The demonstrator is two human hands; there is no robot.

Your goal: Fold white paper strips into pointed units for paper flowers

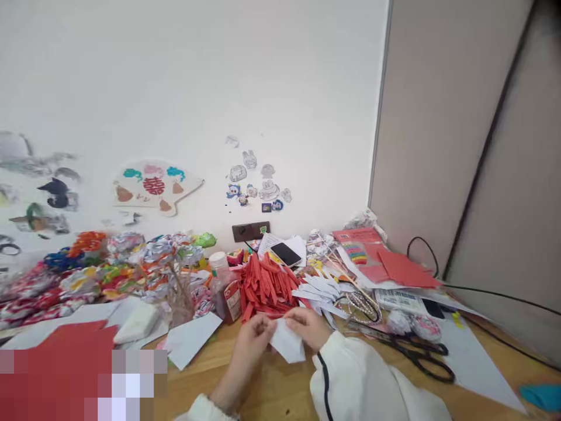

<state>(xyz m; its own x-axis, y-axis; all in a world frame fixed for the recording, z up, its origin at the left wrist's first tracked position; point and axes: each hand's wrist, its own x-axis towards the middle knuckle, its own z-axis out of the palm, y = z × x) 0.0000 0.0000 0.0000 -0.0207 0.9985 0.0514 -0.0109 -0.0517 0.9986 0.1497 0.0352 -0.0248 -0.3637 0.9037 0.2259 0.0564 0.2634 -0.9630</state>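
Note:
Between my two hands is a small folded piece of white paper (pixel 288 344), raised over the wooden table. My left hand (pixel 255 338) pinches its left edge with thumb and forefinger. At its upper right edge, my right hand (pixel 310 327) is closed on the same paper, fingertips along the top. Just beyond my hands lies a heap of folded red paper strips (pixel 268 286). To the right of that heap, folded white paper pieces (pixel 322 292) fan out in a pile.
Black-handled scissors (pixel 427 356) and a beaded string (pixel 362 307) lie to the right. A phone (pixel 286 254) rests behind the red heap. A bottle (pixel 225 286) stands left of it. Red sheets (pixel 405 269) sit at back right; crumpled colourful bundles (pixel 100 275) crowd the left.

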